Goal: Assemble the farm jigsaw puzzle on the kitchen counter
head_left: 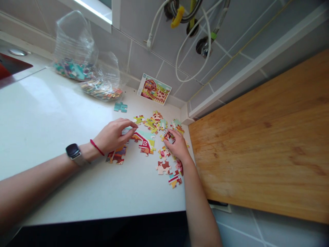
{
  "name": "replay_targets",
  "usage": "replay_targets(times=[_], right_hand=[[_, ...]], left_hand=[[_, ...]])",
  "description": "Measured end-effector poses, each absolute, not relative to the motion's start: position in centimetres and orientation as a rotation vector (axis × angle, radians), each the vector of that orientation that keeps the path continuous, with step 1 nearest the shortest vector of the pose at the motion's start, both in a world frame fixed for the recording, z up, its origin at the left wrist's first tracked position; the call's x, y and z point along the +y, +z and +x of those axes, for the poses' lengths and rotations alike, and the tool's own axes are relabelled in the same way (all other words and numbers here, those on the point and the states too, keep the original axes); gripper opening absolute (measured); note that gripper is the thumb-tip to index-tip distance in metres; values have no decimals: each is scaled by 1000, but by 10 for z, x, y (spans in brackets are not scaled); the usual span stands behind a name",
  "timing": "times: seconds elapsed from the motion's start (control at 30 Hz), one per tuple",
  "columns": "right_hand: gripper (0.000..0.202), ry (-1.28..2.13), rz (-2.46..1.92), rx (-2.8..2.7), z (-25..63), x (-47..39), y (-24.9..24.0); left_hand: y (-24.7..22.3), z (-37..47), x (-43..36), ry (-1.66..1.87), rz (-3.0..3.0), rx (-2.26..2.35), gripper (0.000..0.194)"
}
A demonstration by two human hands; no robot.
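Observation:
My left hand reaches over a partly joined jigsaw puzzle with a red barn roof. Its thumb and index fingertips come close together at the upper edge; whatever is between them is too small to make out. Under the wrist, joined dark red and purple pieces are partly covered. My right hand pinches a small puzzle piece with brown and red on it, amid loose pieces. A cow-patterned piece lies below it, and yellow-green pieces lie above.
A picture card of a farm leans on the tiled wall. Two clear plastic bags of puzzle pieces stand at the back left, near a lone teal piece. A wooden board borders the right side. Cables and hoses hang above.

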State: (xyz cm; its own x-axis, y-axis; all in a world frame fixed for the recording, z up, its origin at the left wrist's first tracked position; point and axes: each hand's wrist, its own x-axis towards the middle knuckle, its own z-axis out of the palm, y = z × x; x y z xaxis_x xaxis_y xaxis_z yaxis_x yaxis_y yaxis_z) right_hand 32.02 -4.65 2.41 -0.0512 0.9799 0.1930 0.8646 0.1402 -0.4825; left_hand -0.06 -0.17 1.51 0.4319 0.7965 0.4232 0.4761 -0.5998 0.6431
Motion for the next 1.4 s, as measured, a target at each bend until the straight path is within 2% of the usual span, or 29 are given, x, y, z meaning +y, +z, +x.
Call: replay_targets(times=[0.3,0.53,0.63,0.83,1.1,1.3,1.4], right_hand=[[47,416,-1577,-2006,323,-44,27],[45,358,-1468,-1970,315,-46,30],[40,333,-1551,-1899,311,-48,29],[51,324,-1902,-1924,301,-54,31],[26,421,-1751,-1986,288,-58,32],[67,354,-1872,-1888,293,-59,28],[63,299,-1907,-1854,302,-58,26]], left_hand=[[15,6,-11,984,2309,964,35],[15,7,-12,962,2332,879,26],[14,7,-12,955,2336,846,25],[15,9,-15,885,2354,806,26],[18,10,-14,823,2388,794,31],[10,8,-8,811,2448,831,30],[5,6,-4,801,2481,881,30]])
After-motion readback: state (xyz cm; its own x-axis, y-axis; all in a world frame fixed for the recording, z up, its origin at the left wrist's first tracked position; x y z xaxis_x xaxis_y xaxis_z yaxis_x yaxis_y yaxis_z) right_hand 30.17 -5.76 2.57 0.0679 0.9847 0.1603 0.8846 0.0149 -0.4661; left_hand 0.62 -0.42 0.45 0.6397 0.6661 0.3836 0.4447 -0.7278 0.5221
